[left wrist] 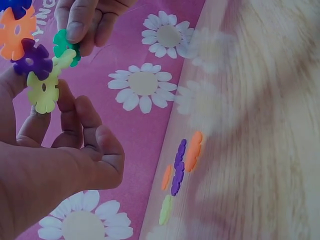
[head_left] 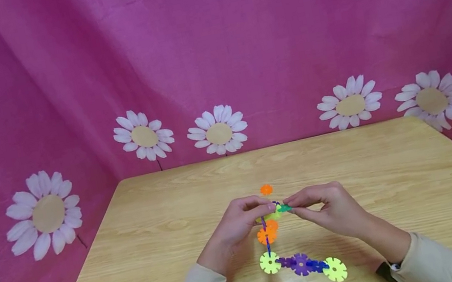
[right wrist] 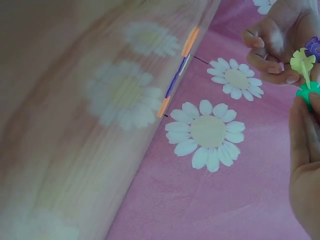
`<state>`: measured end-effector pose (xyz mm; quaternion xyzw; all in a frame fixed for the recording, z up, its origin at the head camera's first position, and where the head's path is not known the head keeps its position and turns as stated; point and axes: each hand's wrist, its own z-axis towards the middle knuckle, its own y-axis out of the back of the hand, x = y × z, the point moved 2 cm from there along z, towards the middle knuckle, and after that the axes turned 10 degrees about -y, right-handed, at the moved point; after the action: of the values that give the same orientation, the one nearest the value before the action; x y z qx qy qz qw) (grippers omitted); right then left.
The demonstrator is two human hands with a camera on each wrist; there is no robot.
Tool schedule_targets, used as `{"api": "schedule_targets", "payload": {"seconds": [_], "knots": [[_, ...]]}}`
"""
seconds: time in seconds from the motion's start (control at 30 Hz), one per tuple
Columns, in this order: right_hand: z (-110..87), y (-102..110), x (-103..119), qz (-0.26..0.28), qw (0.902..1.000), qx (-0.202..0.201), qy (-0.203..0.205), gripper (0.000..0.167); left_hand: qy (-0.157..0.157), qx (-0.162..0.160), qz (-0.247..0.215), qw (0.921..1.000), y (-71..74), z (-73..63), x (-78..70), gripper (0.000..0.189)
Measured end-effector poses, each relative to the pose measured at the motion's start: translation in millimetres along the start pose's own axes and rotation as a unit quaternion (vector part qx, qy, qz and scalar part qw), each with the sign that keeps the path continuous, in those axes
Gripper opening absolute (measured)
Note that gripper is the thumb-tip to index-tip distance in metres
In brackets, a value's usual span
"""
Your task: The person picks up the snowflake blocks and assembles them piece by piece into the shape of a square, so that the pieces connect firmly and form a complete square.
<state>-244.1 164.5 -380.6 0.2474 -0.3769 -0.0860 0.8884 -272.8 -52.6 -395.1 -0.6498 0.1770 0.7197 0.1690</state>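
Note:
My left hand (head_left: 240,221) pinches a yellow-green notched disc (left wrist: 44,94) in a chain of interlocking plastic discs. From it the chain runs toward me through orange discs (head_left: 267,235) to a yellow-green disc (head_left: 270,262), then right through a purple disc (head_left: 301,264) to a yellow-green end disc (head_left: 335,269). Whether this lower part touches the table cannot be told. Thumb and fingers of my right hand (head_left: 334,205) pinch a green disc (left wrist: 61,45), which meets a second yellow-green disc (right wrist: 302,62) between the hands. Fingers cover part of the green disc.
Past the hands, an orange disc (head_left: 266,189) lies on the wooden table (head_left: 173,251). Loose purple discs (left wrist: 178,167) and a yellow-green disc (left wrist: 165,210) show in the left wrist view. A pink cloth (head_left: 263,43) with white daisies hangs behind and at the sides.

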Motion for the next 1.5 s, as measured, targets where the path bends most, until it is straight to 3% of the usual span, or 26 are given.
{"api": "schedule_targets", "payload": {"seconds": [0.23,0.43,0.53,0.63,0.77,0.87,0.93,1.1,1.17,1.27,1.37,1.5], "knots": [[0.4,-3.8,5.5,-0.009,0.9999,0.009,-0.007,0.025,-0.009,-0.001,0.012,0.9999,2.6,-2.5,2.7,0.025],[7.6,0.9,8.1,-0.053,0.9922,0.052,-0.1,0.026,0.003,-0.015,0.025,0.9996,7.6,-0.5,4.2,0.024],[17.4,4.2,5.8,-0.087,0.9768,0.091,-0.173,0.023,0.007,-0.023,0.029,0.9993,10.5,0.4,1.9,0.025],[28.1,-0.2,-4.3,-0.141,0.953,0.157,-0.217,0.014,0.01,-0.031,0.029,0.999,12.5,1.3,0.5,0.025],[37.4,-19.1,-18.9,-0.204,0.9235,0.244,-0.215,0.008,0.006,-0.039,0.024,0.9989,14.4,0.8,-0.1,0.026],[39.2,-34.4,-25.0,-0.225,0.9129,0.282,-0.191,0.011,0.001,-0.042,0.02,0.9989,15.4,-0.2,-0.1,0.026],[38.5,-42.5,-29.1,-0.23,0.9122,0.293,-0.171,0.016,-0.004,-0.038,0.019,0.9991,15.6,-0.5,-0.5,0.027],[36.2,-55.0,-35.0,-0.226,0.9261,0.277,-0.12,0.019,-0.005,-0.028,0.016,0.9995,16.6,-0.7,-0.9,0.027],[36.8,-57.7,-35.7,-0.215,0.9298,0.274,-0.12,0.019,0.0,-0.031,0.015,0.9994,17.6,-1.0,-1.3,0.026],[38.3,-58.6,-36.5,-0.194,0.9296,0.273,-0.154,0.02,0.003,-0.035,0.018,0.9992,19.0,-1.6,-2.1,0.025],[39.8,-52.3,-35.7,-0.161,0.9269,0.263,-0.214,0.018,0.003,-0.037,0.019,0.9991,19.7,-1.5,-3.5,0.026],[41.5,-30.6,-31.8,-0.094,0.9289,0.219,-0.284,0.015,0.004,-0.048,0.027,0.9985,21.5,-0.5,-5.2,0.026]]}}
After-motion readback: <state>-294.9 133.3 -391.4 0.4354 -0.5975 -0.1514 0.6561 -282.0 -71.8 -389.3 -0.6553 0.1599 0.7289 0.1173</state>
